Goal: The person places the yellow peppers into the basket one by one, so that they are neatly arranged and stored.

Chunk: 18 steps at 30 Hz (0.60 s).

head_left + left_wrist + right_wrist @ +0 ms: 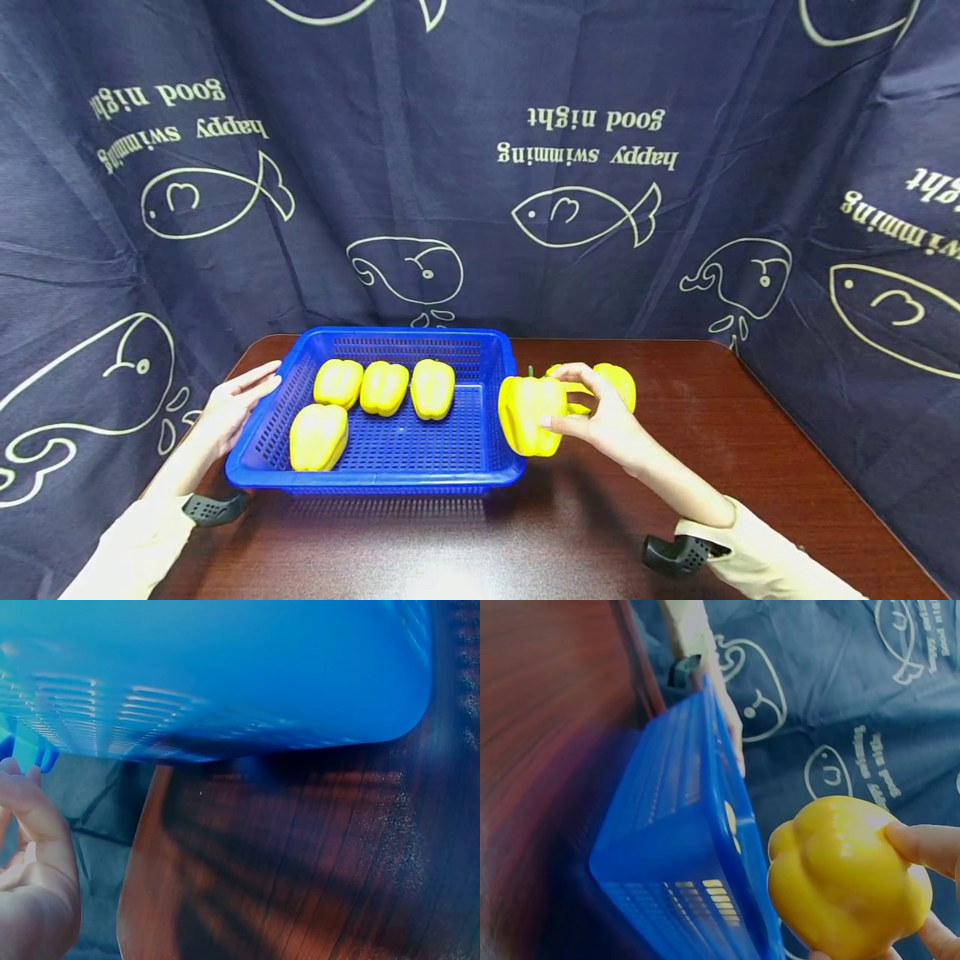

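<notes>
A blue basket [375, 479] of perforated plastic stands on the table with several yellow bell peppers in it. Among these, one bell pepper [318, 437] lies near the front left and another bell pepper [432, 389] lies in the back row. My left hand [232, 408] holds the basket's left rim. With thumb and fingers, my right hand [600, 417] grips a yellow bell pepper [528, 417] just beside the basket's right rim. Its lobed bottom faces the right wrist view, where the basket [660, 840] is beside it.
More yellow bell peppers [617, 387] lie on the table behind my right hand, partly hidden by it. The brown wooden table [750, 433] extends to the right. A dark blue curtain [480, 167] with fish and whale drawings surrounds its back and sides.
</notes>
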Tool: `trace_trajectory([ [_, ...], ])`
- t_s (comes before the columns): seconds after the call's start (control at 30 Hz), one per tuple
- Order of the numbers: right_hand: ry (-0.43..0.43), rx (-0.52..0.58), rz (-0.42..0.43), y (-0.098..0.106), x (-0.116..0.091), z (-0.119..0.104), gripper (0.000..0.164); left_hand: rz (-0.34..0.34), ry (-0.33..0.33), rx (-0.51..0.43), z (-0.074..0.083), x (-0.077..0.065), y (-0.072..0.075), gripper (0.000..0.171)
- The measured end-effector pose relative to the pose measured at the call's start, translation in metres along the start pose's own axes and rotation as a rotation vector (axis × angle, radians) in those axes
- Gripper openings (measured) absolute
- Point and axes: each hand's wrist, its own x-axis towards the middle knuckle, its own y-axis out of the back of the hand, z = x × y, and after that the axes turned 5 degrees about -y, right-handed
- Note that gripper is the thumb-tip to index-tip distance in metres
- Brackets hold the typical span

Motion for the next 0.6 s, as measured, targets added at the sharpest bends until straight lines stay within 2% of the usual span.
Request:
trace_trajectory([
  [0.17, -0.045, 0.023, -0.017, -0.013, 0.004, -0.003, 0.053, 0.000, 0.013, 0.004, 0.001, -0.001, -0.001, 0.028],
  [0.4, -0.039, 0.050, -0.032, -0.030, 0.016, -0.009, 0.052, 0.009, 0.022, 0.004, 0.003, -0.001, -0.002, 0.028],
  [0.6, -0.070, 0.061, -0.040, -0.045, 0.023, -0.012, 0.052, -0.002, 0.007, -0.002, 0.002, -0.001, -0.002, 0.028],
])
